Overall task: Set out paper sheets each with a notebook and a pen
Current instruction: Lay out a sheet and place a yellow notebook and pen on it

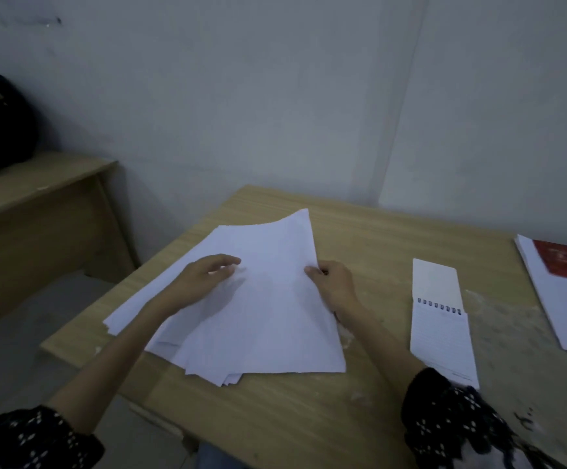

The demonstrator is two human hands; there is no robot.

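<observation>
Pinching the top sheet's right edge, the right hand risks dragging several sheets off the loose paper stack near the desk's left edge, though the open left hand presses it flat. Spiral notebook lies right (no legible writing anywhere).

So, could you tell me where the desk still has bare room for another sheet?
Bare wood shows behind the paper pile up to the desk's far edge, and along the near edge in front of it. A narrower strip lies between the spiral notebook and the sheets with the red booklet. The left side is crowded with the pile.
</observation>
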